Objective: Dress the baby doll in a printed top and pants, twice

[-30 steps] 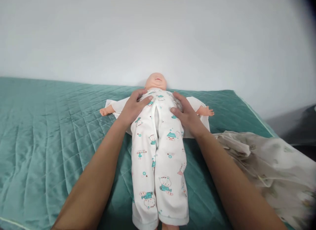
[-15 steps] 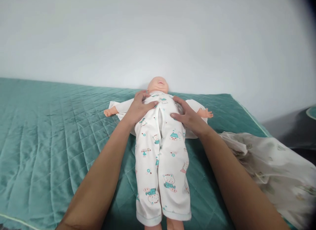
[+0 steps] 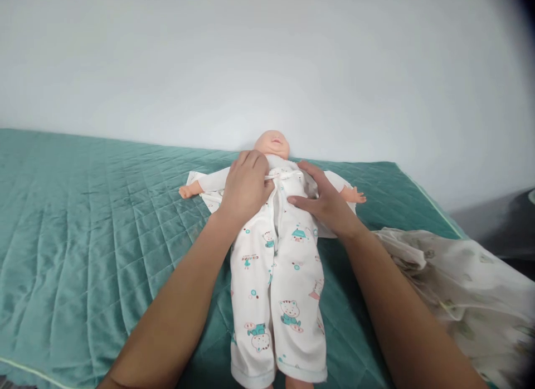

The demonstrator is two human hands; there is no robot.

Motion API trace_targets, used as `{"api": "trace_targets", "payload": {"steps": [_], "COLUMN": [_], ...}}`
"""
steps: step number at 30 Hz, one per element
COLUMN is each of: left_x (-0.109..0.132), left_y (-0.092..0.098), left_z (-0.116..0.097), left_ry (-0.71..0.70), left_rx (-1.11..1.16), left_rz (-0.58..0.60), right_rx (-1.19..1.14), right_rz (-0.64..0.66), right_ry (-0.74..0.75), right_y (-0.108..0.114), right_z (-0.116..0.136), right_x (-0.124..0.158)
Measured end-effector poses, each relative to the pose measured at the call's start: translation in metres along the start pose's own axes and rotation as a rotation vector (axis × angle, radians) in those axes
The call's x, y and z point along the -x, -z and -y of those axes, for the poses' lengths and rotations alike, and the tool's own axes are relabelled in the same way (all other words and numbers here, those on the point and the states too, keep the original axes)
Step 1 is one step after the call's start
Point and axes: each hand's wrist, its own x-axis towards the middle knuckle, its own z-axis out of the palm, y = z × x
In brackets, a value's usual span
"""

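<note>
wall: plain, pale grey (image 3: 267, 60) | quilted cover: green (image 3: 104, 227) | right edge: dark

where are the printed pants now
In the head view, the printed pants are lower centre on the doll, with the left hand and right hand at their top.

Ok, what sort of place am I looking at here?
Probably a bedroom or a childcare practice room; I can't tell which. A green quilted fabric cover lies against a plain pale wall, with a bald baby doll on it.
</note>
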Motion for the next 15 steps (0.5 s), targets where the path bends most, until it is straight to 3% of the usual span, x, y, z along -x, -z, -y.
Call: {"api": "trace_targets", "payload": {"steps": [10,15], "left_x": [0.013,0.013], "left_y": [-0.004,-0.005], "left_z": [0.006,0.004], "left_ry": [-0.112,-0.079], "left_rx": [-0.038,-0.086], "left_rz": [-0.036,-0.046], "right_rx": [0.225,0.292], "right_rz": [-0.057,-0.081], "right_ry": [0.158,0.176], "right_y": [-0.017,-0.018], "right_z": [0.02,0.018], "right_x": [0.004,0.003]}}
